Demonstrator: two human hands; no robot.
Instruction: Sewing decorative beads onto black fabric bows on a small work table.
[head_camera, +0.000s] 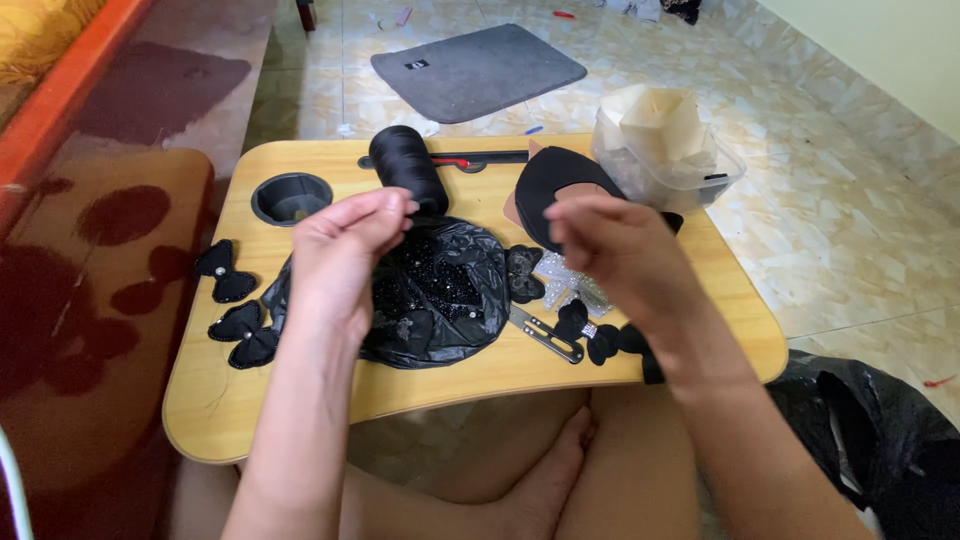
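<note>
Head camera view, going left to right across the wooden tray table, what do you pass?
Black fabric bows → cup hole → left hand → black thread cone → right hand → clear plastic container.

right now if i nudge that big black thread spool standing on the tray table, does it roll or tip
The black thread spool stands upright on the wooden lap table and looks taller than wide, so a push near the top would probably tip it. Once on its side, its round body would likely roll.

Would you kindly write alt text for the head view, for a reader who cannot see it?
Two bare hands, left hand and right hand, are raised with fingers pinched above a small wooden lap table. On it lie a black plastic bag of beads, a black thread spool, black fabric bows and thread snips.
</note>
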